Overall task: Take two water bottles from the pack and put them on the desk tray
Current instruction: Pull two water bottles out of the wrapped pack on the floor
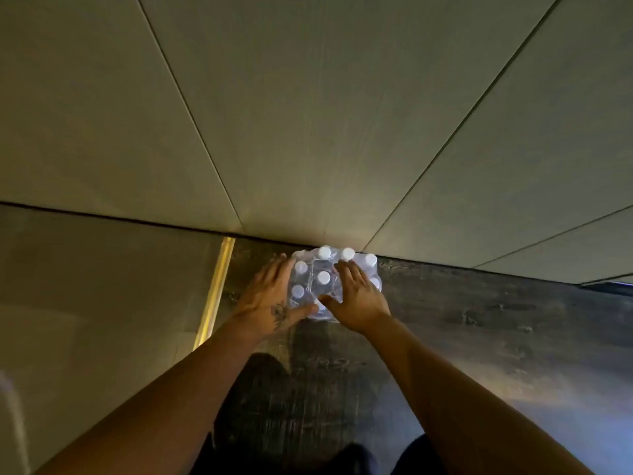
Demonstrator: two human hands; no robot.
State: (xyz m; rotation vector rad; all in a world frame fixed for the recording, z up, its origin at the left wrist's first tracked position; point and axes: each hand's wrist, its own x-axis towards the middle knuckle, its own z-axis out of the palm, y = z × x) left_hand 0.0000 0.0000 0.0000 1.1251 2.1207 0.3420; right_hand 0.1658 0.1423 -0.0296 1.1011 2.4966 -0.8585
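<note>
A shrink-wrapped pack of water bottles (317, 279) with white caps stands on the dark floor against the base of a panelled wall. My left hand (270, 299) lies flat against the pack's left side, fingers spread, thumb under its near edge. My right hand (356, 296) rests on top of the pack's right half, fingers spread over the caps and wrap. Neither hand has closed around a single bottle. The desk tray is not in view.
A beige panelled wall (308, 114) rises right behind the pack. A brass-coloured strip (215, 289) divides the dark wood-look floor (479, 337) from a lighter surface (102, 286) on the left. My dark-clothed legs show at the bottom edge.
</note>
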